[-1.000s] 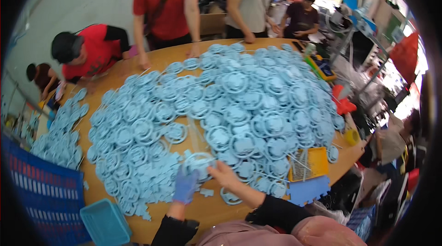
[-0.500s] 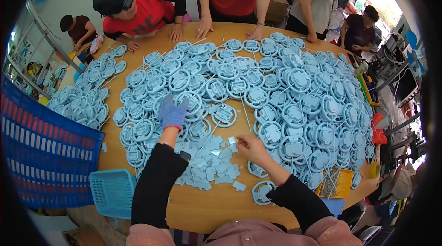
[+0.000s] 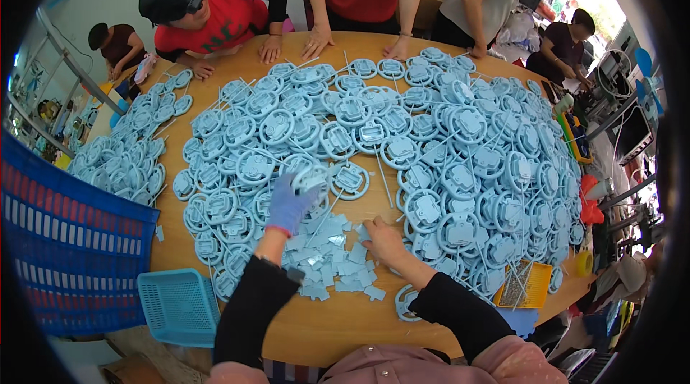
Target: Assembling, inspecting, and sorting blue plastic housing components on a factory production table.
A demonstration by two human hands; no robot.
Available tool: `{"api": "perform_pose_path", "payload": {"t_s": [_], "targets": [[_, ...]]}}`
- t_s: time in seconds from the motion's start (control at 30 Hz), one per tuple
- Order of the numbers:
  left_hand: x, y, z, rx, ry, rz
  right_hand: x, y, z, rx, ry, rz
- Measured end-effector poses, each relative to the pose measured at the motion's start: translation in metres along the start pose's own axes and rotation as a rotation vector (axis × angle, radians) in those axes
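My left hand (image 3: 291, 206), in a purple glove, has its fingers on a light-blue ring-shaped plastic part (image 3: 310, 175) with a box-like centre; the part is smeared by motion. My bare right hand (image 3: 387, 243) pinches a small flat light-blue plastic piece (image 3: 363, 232). Between the two hands spreads a loose heap of similar flat pieces (image 3: 327, 254), some shiny. Just beyond them another ring part (image 3: 350, 178) lies face up on the wooden table (image 3: 338, 323). Big piles of ring parts (image 3: 467, 168) with thin rods among them surround both hands.
A light-blue basket (image 3: 178, 305) and a big blue crate (image 3: 72, 247) stand at the left. An orange tray (image 3: 525, 285) of small metal bits sits front right. Across the table, a person in red (image 3: 215, 14) and others stand, some with hands on the tabletop.
My left hand has come nearer and to the right, with a ring part now at its fingers. My right hand has shifted slightly down, and a flat piece now shows at its fingertips.
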State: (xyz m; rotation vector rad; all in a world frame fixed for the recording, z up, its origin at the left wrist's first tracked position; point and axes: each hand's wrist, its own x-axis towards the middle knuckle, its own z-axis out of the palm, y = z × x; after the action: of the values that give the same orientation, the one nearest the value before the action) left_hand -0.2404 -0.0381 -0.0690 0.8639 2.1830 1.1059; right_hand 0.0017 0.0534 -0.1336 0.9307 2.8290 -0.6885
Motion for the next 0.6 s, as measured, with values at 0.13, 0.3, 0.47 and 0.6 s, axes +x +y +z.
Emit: {"api": "perform_pose_path", "payload": {"t_s": [0.13, 0.3, 0.47, 0.6], "targets": [[-0.062, -0.013, 0.029, -0.787, 0.179, -0.183, -0.013, 0.012, 0.001, 0.417, 0.158, 0.049], [-0.127, 0.006, 0.064, -0.956, 0.29, -0.206, -0.032, -0.061, -0.056, 0.621, 0.493, -0.059], [-0.147, 0.011, 0.096, -0.989, 0.44, -0.031, -0.046, -0.096, -0.062, 0.653, 0.444, -0.141], [-0.159, 0.033, 0.078, -1.082, 0.268, -0.08, -0.058, -0.081, -0.063, 1.185, 0.237, -0.121]]}}
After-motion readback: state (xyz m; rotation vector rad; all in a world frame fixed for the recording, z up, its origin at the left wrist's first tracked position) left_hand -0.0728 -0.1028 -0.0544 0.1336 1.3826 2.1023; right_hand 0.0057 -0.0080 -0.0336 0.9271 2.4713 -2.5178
